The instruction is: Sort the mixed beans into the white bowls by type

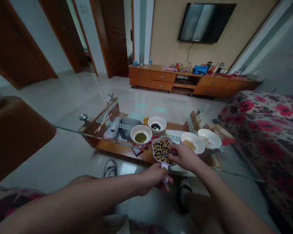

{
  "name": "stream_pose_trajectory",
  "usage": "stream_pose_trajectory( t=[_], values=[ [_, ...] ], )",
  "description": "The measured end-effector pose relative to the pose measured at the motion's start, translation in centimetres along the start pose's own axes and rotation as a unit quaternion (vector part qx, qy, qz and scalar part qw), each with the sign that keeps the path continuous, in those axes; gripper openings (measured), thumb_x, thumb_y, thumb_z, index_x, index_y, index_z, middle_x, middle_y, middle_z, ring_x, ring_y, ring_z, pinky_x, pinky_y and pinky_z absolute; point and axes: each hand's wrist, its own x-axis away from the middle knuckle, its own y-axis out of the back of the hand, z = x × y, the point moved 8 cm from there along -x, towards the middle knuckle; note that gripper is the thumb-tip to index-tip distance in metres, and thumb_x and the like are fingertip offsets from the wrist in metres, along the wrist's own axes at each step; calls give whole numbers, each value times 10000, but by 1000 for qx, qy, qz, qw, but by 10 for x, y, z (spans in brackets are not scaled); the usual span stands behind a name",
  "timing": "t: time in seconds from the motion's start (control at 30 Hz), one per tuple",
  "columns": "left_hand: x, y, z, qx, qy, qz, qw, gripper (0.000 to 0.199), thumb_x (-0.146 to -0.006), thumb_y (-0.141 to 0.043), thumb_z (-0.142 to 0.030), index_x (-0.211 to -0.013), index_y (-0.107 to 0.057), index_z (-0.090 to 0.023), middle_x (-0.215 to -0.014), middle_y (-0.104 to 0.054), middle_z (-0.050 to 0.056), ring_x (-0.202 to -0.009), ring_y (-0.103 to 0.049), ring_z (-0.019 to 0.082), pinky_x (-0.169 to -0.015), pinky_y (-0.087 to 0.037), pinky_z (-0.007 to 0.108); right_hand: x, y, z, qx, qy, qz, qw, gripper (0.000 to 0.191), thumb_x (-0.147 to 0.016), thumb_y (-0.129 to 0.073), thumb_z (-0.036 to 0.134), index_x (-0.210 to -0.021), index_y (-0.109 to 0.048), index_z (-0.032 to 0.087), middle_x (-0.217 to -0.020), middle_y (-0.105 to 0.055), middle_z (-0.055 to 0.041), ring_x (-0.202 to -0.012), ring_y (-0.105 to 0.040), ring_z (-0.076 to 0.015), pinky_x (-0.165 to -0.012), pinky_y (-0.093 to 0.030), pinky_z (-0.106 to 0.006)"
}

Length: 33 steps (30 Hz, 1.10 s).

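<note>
So this person is sitting at a low glass-topped bench (119, 149), and the left hand (156, 177) is closing its grip around the short white handle (165, 169) of a scalloped white dish with a purple rim (161, 150). The dish is sitting right above that grip, held out over the bench's wooden lower shelf and heaped with mixed beans, dark and pale ones together. The right hand (183, 157) is hovering at the dish's right edge with its fingers (174, 153) pinched in over the beans. That grip is nearly closed, but you can't really tell whether it's got hold of a bean or something thin, because it's too small to make out.

Just past the dish, four round white ceramic bowls are sitting on the shelf under the glass: a bowl of green mung beans (141, 136), a bowl of glossy black beans (156, 124), a bowl of yellow grains (192, 142) and a bowl of pale bits (209, 138). Thin wooden chopsticks (104, 123) are lying further left beside a crumpled plastic bag (114, 127). A canvas sneaker (111, 169) is resting on the shiny tile floor below, and a floral sofa (258, 130) is running along the right.
</note>
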Motion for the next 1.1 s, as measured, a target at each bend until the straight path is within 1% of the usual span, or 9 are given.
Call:
stream_pose_trajectory(
  t=[0.1,0.2,0.33,0.57,0.8,0.93,1.1],
  values=[
    [-3,2,4,0,2,-7,1000,182,-807,-412,-154,-986,-427,-184,-792,-608,-12,-447,-501,78,-517,-396,248,2,0,-1,-6,4,-3,1000,130,-771,-556,210,-811,-676,180,-732,-685,-38,-622,-555,-139,-576,-327,-240],
    [-4,0,8,-6,11,-4,1000,165,-814,-437,-188,-979,-442,-189,-773,-600,-22,-421,-473,71,-493,-373,234,3,-2,0,-3,11,-1,1000,99,-756,-573,211,-782,-666,190,-700,-669,-26,-605,-544,-135,-563,-319,-239],
    [-3,-4,11,-13,25,-3,1000,144,-805,-424,-165,-945,-450,-188,-745,-592,-33,-411,-459,66,-467,-352,217,3,-5,1,6,16,0,1000,95,-767,-581,236,-765,-669,198,-697,-661,-24,-605,-539,-133,-562,-315,-242],
    [-4,-4,8,-6,1,3,1000,158,-789,-423,-148,-938,-457,-190,-707,-574,-38,-406,-454,72,-465,-360,221,-1,-8,5,22,13,14,1000,116,-762,-569,243,-757,-677,201,-675,-657,-21,-582,-531,-128,-549,-299,-243],
    [-2,-6,6,-5,-3,12,1000,141,-789,-428,-154,-920,-462,-192,-711,-572,-33,-408,-457,67,-454,-338,212,-2,-9,5,22,17,13,1000,133,-775,-558,241,-774,-683,197,-687,-661,-29,-585,-540,-130,-549,-295,-233],
    [-2,-7,5,-8,-3,14,1000,142,-792,-423,-146,-921,-462,-194,-699,-564,-38,-409,-449,68,-462,-345,215,0,-6,6,16,22,11,1000,121,-788,-555,240,-756,-663,196,-676,-654,-25,-586,-542,-127,-550,-301,-229],
    [-3,-7,5,-9,-4,11,1000,154,-790,-414,-139,-927,-454,-197,-704,-569,-38,-407,-452,74,-458,-341,220,0,2,9,15,27,-19,999,160,-822,-544,278,-738,-655,198,-663,-649,-18,-586,-551,-128,-550,-311,-232]
  ],
)
